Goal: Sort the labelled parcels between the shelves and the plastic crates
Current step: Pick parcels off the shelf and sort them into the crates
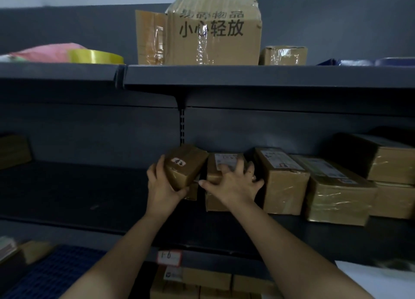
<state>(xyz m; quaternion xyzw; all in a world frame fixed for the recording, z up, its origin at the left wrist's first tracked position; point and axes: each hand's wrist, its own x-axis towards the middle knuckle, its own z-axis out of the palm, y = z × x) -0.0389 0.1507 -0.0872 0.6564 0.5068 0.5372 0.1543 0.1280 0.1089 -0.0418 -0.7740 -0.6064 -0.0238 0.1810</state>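
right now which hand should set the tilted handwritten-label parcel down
Left: the left hand grips the small brown taped cardboard parcel; the right hand rests spread on the neighbouring printed-label cardboard box.

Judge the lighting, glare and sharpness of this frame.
Head view: dim overall, the middle shelf deeply shadowed; tape glare on the large carton; shelf edges bow from the wide lens; bottom right corner smeared; the small parcel in the left hand slightly soft.
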